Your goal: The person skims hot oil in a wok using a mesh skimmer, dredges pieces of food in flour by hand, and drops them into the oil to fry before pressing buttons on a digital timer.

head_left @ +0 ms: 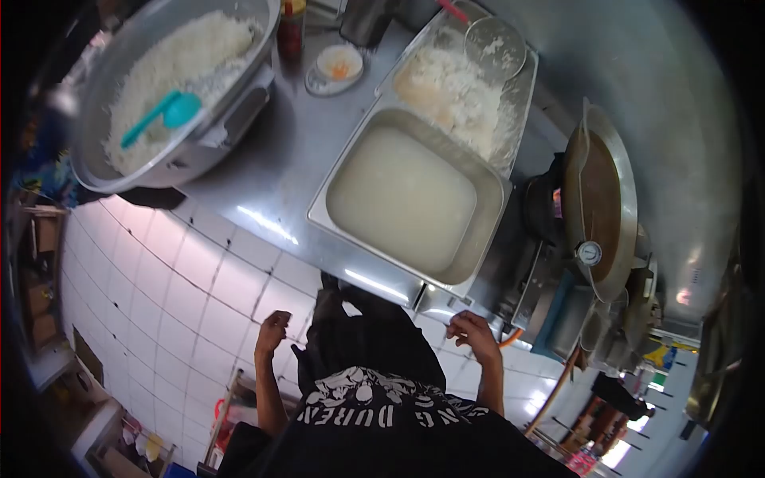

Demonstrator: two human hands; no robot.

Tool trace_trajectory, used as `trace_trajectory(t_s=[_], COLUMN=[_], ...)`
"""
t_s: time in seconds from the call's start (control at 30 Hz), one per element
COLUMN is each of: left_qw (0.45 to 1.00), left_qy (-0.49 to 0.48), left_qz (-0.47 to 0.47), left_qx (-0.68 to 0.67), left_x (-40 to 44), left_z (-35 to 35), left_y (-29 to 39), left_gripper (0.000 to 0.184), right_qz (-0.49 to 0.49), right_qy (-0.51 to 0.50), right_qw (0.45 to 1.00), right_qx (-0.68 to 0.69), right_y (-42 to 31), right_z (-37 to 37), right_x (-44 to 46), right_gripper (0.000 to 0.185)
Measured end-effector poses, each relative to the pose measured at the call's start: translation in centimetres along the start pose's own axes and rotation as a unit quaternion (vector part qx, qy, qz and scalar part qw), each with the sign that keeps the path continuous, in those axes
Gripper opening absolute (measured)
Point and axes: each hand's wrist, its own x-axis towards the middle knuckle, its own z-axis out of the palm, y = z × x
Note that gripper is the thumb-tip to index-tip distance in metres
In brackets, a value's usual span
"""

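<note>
My left hand [275,328] hangs beside my dark clothing, over the tiled floor, with loosely bent fingers and nothing visible in it. On the other side, my right hand [472,331] is held below the counter edge, its fingers slightly bent and apart, touching nothing. Closest in front of both hands is a deep steel pan [488,248] filled with a pale, cloudy liquid. Directly behind it sits a second steel tray [522,99] holding white, clumpy flour-like material. A round strainer [496,49] with a red handle rests in that tray.
At left, a large metal pot [187,163] holds white rice and a turquoise scoop [182,110]. A small bowl [340,62] and a jar [292,32] stand behind. To the right, a wide wok [625,183] contains brown liquid, with a dial thermometer [589,253] at its rim.
</note>
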Motion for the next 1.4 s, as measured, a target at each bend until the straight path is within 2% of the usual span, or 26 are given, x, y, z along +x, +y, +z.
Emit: trace_trajectory(t_s=[0.03, 0.07, 0.1, 0.17, 0.27, 0.33, 0.37, 0.43, 0.47, 0.53, 0.67, 0.77, 0.8, 0.87, 1.0, 1.07, 1.1, 1.17, 1.23, 1.3, 1.37, 1.4], left_qw=[0.997, 0.993, 0.987, 0.975, 0.954, 0.939, 0.932, 0.937, 0.932, 0.915, 0.919, 0.926, 0.937, 0.946, 0.952, 0.950, 0.947, 0.944, 0.919, 0.912, 0.900, 0.887], left_qy=[-0.061, -0.091, -0.120, -0.143, -0.139, -0.114, -0.104, -0.114, -0.117, -0.065, -0.113, -0.130, -0.145, -0.166, -0.200, -0.204, -0.188, -0.173, -0.140, -0.136, -0.138, -0.127], left_qz=[0.027, 0.050, 0.069, 0.132, 0.260, 0.322, 0.343, 0.330, 0.339, 0.390, 0.365, 0.340, 0.301, 0.262, 0.223, 0.225, 0.247, 0.266, 0.356, 0.373, 0.398, 0.432], left_qx=[0.027, 0.054, 0.082, 0.107, 0.056, 0.049, 0.047, 0.035, 0.043, 0.082, 0.099, 0.101, 0.096, 0.090, 0.065, 0.075, 0.080, 0.087, 0.097, 0.105, 0.111, 0.105], left_x=[-0.4, -2.0, -4.0, -6.6, -8.1, -7.6, -6.7, -4.1, -2.4, 0.5, 5.1, 7.2, 7.3, 7.6, 8.0, 8.3, 8.6, 9.5, 10.4, 10.6, 10.4, 9.7], left_z=[-0.3, 0.1, 0.9, 2.4, 4.9, 6.8, 7.9, 9.6, 10.3, 11.1, 11.5, 12.1, 12.3, 13.3, 15.8, 16.4, 16.6, 16.8, 16.6, 16.4, 16.7, 16.6], left_y=[2.6, 7.1, 11.9, 18.8, 26.0, 30.5, 32.5, 36.2, 38.0, 40.0, 43.1, 44.4, 44.9, 45.9, 46.7, 46.8, 46.4, 45.6, 44.7, 44.2, 44.3, 44.3], left_gripper=[0.023, 0.023, 0.023, 0.022, 0.023, 0.022, 0.022, 0.023, 0.023, 0.026, 0.024, 0.026, 0.028, 0.031, 0.037, 0.039, 0.036, 0.033, 0.027, 0.024, 0.022, 0.021], right_qz=[-0.070, -0.189, -0.275, -0.404, -0.571, -0.633, -0.633, -0.521, -0.525, -0.515, -0.458, -0.484, -0.477, -0.531, -0.500, -0.446, -0.442, -0.437, -0.417, -0.399, -0.401, -0.399], right_qy=[-0.041, -0.033, -0.024, 0.047, 0.142, 0.179, 0.186, 0.156, 0.167, 0.317, 0.294, 0.310, 0.314, 0.331, 0.274, 0.198, 0.199, 0.116, 0.105, 0.097, 0.146, 0.151], right_qw=[0.996, 0.979, 0.960, 0.912, 0.800, 0.727, 0.728, 0.745, 0.744, 0.674, 0.720, 0.704, 0.707, 0.718, 0.762, 0.826, 0.827, 0.881, 0.893, 0.904, 0.868, 0.869], right_qx=[-0.020, -0.062, -0.042, -0.047, -0.115, -0.196, -0.187, -0.385, -0.379, -0.424, -0.430, -0.417, -0.418, -0.304, -0.306, -0.283, -0.283, -0.138, -0.131, -0.121, -0.254, -0.250], right_y=[-2.8, -6.9, -9.9, -16.0, -25.3, -29.7, -30.3, -32.2, -32.9, -32.2, -32.9, -33.4, -33.4, -33.4, -32.2, -32.0, -31.6, -30.6, -31.0, -31.6, -32.8, -33.6], right_z=[0.2, 1.0, 1.4, 2.4, 4.0, 4.6, 5.0, 5.8, 6.2, 7.5, 7.9, 7.6, 7.4, 6.4, 5.9, 6.0, 5.7, 5.1, 4.6, 4.6, 5.0, 5.1], right_x=[0.1, -0.6, -0.4, 1.6, 5.9, 10.9, 13.4, 17.8, 19.0, 20.0, 19.7, 18.3, 17.9, 17.0, 13.1, 11.9, 12.2, 13.1, 13.1, 13.4, 13.8, 14.3], right_gripper=[0.014, 0.013, 0.012, 0.016, 0.018, 0.022, 0.022, 0.030, 0.030, 0.031, 0.024, 0.018, 0.018, 0.015, 0.013, 0.013, 0.013, 0.014, 0.015, 0.016, 0.018, 0.018])
